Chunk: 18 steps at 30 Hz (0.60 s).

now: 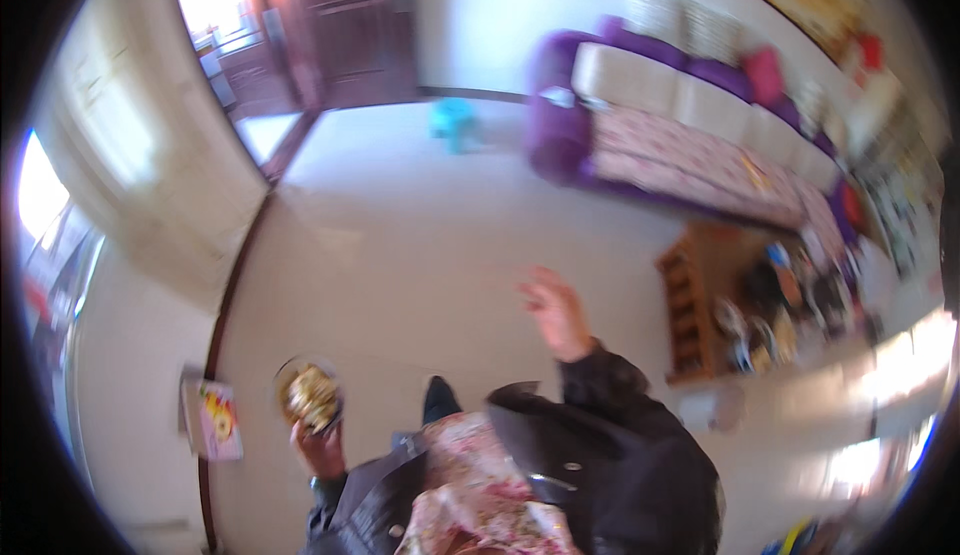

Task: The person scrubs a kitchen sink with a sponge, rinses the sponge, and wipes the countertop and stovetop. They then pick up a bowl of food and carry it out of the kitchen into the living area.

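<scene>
My left hand (pixel 321 451) grips the near rim of a round bowl (pixel 282 376), which looks like glass or metal. Pale yellowish pieces of food (pixel 312 397) are heaped in it; blur hides what kind. Out in front of me, over the tiled floor (pixel 420 255), my right hand (pixel 556 313) is raised with its fingers apart and nothing in it. Below it show the dark jacket sleeve (pixel 607 375) and a floral garment (pixel 480 442). The tip of one dark shoe (pixel 439 399) peeks out past the garment.
A purple sofa (pixel 555 127) with a floral seat cover stands at the far right. Nearer is a wooden table (pixel 690 307) crowded with objects. A turquoise stool (pixel 452 121) sits by the wall near a brown door (pixel 360 37). At left, a printed box (pixel 217 418) lies beside the wall.
</scene>
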Available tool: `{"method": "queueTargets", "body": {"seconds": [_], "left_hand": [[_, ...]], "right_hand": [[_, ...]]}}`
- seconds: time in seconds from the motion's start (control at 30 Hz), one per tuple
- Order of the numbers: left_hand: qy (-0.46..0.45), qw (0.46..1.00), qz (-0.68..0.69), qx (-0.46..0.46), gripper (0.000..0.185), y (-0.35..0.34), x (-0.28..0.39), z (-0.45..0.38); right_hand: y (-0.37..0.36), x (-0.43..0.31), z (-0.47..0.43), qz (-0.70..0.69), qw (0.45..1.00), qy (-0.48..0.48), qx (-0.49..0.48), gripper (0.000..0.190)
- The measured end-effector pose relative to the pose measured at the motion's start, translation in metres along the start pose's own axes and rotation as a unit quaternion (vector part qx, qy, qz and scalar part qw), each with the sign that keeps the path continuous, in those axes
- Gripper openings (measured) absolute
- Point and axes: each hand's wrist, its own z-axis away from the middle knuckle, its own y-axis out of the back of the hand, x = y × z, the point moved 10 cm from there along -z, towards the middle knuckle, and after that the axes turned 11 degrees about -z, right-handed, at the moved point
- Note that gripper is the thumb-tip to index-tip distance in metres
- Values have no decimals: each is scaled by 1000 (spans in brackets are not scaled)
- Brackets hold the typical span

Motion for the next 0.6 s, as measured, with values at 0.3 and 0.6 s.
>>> {"method": "queueTargets", "body": {"seconds": [0.3, 0.6], "left_hand": [[37, 999, 4, -40, 53, -101, 60, -256], [28, 999, 22, -10, 57, -124, 76, -455]], "right_hand": [[9, -38, -177, 9, 983, 50, 179, 31], [-21, 12, -398, 9, 980, 16, 196, 34]]}}
